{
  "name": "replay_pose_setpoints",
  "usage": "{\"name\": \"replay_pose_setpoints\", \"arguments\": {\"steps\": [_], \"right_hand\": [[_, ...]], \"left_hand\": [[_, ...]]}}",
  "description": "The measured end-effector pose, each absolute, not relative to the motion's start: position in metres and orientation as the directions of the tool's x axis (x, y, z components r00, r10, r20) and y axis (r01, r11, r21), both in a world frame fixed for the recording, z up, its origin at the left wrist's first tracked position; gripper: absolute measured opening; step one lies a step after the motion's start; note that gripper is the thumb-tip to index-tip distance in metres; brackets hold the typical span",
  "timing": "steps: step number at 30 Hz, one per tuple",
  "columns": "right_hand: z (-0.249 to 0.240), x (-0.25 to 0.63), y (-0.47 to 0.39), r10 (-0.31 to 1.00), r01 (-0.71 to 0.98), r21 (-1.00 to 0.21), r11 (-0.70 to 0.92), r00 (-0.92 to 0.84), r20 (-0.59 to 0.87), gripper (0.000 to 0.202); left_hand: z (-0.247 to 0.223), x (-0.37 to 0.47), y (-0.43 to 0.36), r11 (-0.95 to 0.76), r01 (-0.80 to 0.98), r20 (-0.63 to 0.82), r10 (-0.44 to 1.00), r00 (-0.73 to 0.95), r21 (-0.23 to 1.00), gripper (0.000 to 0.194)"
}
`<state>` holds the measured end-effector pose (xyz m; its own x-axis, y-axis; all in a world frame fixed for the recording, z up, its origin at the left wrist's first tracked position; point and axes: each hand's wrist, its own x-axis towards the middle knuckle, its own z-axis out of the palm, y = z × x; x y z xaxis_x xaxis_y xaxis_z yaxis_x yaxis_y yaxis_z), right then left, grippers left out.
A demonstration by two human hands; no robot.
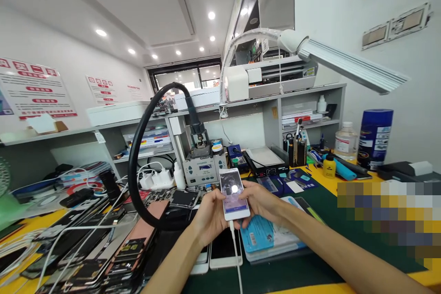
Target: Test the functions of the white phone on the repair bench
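Observation:
A white smartphone (235,209) with a lit screen is held upright, tilted back, between both hands above the workbench. My left hand (211,216) wraps its left edge, with the thumb at the screen's side. On the opposite edge, my right hand (258,200) grips the phone with its thumb over the screen. From the phone's bottom end a white charging cable (234,243) runs down toward me. Below the hands lies another white-framed phone (220,257), its screen dark. A blue and clear plastic package (257,236) sits under my right wrist.
Stacked phone parts (134,248) and loose cables cover the left side. Behind the hands stands a hot air station (203,170) with a thick black hose (132,161). A desk lamp (351,64) overhangs the right, above a blue spray can (375,140) and a yellow bottle (329,166).

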<state>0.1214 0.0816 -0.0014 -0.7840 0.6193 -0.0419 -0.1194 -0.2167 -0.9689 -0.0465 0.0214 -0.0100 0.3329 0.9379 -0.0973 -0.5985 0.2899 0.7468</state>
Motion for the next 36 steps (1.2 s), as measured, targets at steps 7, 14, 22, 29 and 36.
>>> {"name": "replay_pose_setpoints", "arguments": {"steps": [7, 14, 22, 29, 36], "right_hand": [[-0.003, 0.124, 0.086, 0.585, -0.156, -0.942, -0.296, -0.81, -0.049, 0.036], [-0.005, 0.124, 0.091, 0.554, -0.159, -0.913, -0.375, -0.828, -0.084, 0.035], [-0.012, 0.122, 0.096, 0.514, -0.152, -0.907, -0.392, -0.854, -0.079, 0.046], [-0.003, 0.122, 0.085, 0.535, -0.105, -0.924, -0.367, -0.837, -0.117, 0.043], [-0.001, 0.125, 0.083, 0.521, -0.098, -0.922, -0.374, -0.845, -0.121, 0.046]], "left_hand": [[-0.006, -0.046, 0.023, 0.29, -0.594, -0.112, 0.941, 0.318, 0.75, 0.048], [0.004, -0.045, 0.025, 0.37, -0.54, -0.174, 0.909, 0.379, 0.756, 0.051], [-0.017, -0.051, 0.028, 0.293, -0.575, -0.087, 0.929, 0.359, 0.764, 0.049], [-0.018, -0.048, 0.02, 0.306, -0.629, -0.143, 0.944, 0.297, 0.715, 0.051], [-0.018, -0.048, 0.017, 0.296, -0.625, -0.115, 0.943, 0.313, 0.722, 0.046]]}}
